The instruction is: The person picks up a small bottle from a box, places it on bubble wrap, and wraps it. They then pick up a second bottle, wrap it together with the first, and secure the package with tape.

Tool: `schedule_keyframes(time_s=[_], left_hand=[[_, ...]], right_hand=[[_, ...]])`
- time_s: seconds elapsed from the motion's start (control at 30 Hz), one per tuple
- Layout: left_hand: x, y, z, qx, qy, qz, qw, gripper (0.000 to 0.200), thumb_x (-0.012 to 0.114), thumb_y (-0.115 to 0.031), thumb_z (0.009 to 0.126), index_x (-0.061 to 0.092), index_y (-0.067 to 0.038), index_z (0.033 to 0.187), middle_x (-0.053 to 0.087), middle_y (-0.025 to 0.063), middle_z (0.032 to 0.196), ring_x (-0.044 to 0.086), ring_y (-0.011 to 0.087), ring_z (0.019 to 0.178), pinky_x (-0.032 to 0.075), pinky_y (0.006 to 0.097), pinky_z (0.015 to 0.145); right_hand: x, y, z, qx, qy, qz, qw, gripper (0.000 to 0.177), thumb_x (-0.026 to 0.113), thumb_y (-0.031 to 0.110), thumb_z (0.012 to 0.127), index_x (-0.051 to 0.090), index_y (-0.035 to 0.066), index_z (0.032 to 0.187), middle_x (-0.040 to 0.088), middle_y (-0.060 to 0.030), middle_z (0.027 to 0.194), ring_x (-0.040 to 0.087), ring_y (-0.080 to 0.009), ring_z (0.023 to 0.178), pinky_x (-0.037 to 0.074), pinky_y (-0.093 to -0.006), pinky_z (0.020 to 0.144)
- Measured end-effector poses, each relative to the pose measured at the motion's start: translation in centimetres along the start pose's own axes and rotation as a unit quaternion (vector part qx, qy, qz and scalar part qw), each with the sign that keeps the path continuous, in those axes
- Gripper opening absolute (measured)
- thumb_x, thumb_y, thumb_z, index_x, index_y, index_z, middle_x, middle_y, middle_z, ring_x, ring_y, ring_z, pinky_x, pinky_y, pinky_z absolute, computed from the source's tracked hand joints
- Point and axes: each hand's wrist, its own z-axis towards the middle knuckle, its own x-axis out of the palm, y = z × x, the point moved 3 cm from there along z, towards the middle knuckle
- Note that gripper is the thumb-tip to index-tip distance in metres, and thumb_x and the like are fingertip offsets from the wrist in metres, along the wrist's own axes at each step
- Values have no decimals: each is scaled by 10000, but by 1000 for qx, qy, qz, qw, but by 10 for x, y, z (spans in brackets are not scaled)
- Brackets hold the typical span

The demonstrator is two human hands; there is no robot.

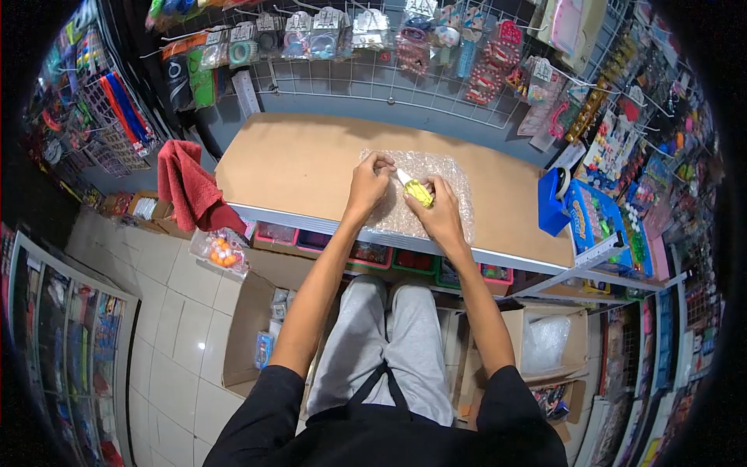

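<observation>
The only view comes from the camera on my head, looking forward and steeply down, wide and round-edged. My lap and forearms sit near it, the counter [296, 163] farther off, the hanging rack [350, 78] beyond.

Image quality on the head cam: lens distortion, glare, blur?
Head view: strong fisheye, shelf edge bowed, corners vignetted to black; glare spot on the floor tiles, speckled highlights on the bubble wrap; soft shadows on the tabletop; small packet print at the edges too small to read.
</observation>
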Motion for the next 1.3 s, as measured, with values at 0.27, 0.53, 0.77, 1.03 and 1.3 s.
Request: schedule_keyframes(time_s=[0.27,0.53,0.77,1.03,1.3], left_hand=[[-2,-24,-6,149,7,61,987,229,659,-155,768,663,-65,979,693,94,996,617,300,1036,408,409,978],[-4,-46,-27,334,188,341,859,579,732,-479,782,592,-105,1202,565,123,1270,526,304,1199,323,478,1060],[-4,-37,-28,327,185,339,863,558,730,-456,797,598,-101,1206,567,116,1274,527,295,1204,331,475,1060],[-4,-32,-28,310,173,332,874,578,747,-426,790,558,-88,1220,591,130,1237,545,308,1178,331,492,1054],[-4,-30,-29,301,164,330,880,598,752,-426,785,544,-84,1228,579,135,1257,536,305,1199,340,502,1044]], right_hand=[[-24,-16,6,38,-148,-11,988,501,698,393,880,571,1,1165,600,-188,1092,593,-322,1013,476,-413,885],[-55,-67,46,178,0,-199,964,540,642,458,882,630,13,1190,587,-244,1243,537,-401,1199,417,-502,991],[-36,-74,54,150,-10,183,972,302,759,202,825,652,-1,1021,693,-112,925,651,-192,874,505,-326,794],[-33,-19,35,28,12,132,991,266,775,138,807,642,-17,978,694,-96,887,654,-158,857,513,-306,782],[-35,-12,23,10,-9,27,1000,300,766,190,802,655,-16,990,705,-129,881,679,-220,852,513,-336,798]])
